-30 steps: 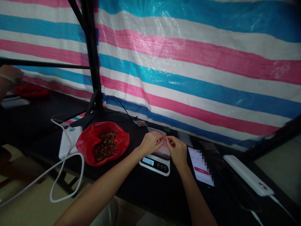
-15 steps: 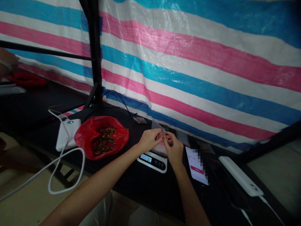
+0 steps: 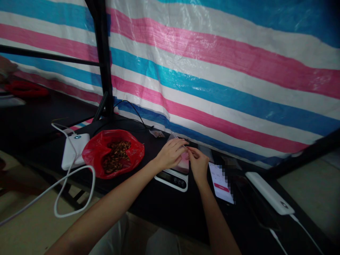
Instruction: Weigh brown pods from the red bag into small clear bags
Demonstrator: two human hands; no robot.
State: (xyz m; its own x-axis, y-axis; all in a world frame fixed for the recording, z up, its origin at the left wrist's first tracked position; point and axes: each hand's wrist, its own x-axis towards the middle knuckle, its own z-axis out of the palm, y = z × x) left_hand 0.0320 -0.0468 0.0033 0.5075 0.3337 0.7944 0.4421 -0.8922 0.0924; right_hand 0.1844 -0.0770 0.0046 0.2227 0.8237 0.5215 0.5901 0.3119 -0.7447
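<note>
My left hand [image 3: 172, 153] and my right hand [image 3: 198, 161] meet fingertip to fingertip above a white kitchen scale [image 3: 172, 180]. Between and below them shows a clear plastic bag [image 3: 183, 163], with a pinkish tint. My right thumb and index finger pinch its upper edge. The left fingers lie bent and close together over the same edge; their tips are partly hidden. The scale's display is dark, and the hands and bag cover its platform. To the left stands an opened red plastic bag [image 3: 92, 154] with small brown seeds or nuts [image 3: 117, 156] in it.
A white power bank [image 3: 75, 150] with a looped white cable lies at left. Behind is a small filled clear bag [image 3: 157, 134]. At right lie a lit phone [image 3: 221, 184], a dark phone [image 3: 257, 202] and another white power bank [image 3: 269, 193]. Another person's hand [image 3: 6, 67] shows far left.
My left fingers have straightened from a curled pinch and now lie over the bag's edge. The scale's display has gone from a lit 0.0 to dark. The view has shifted slightly.
</note>
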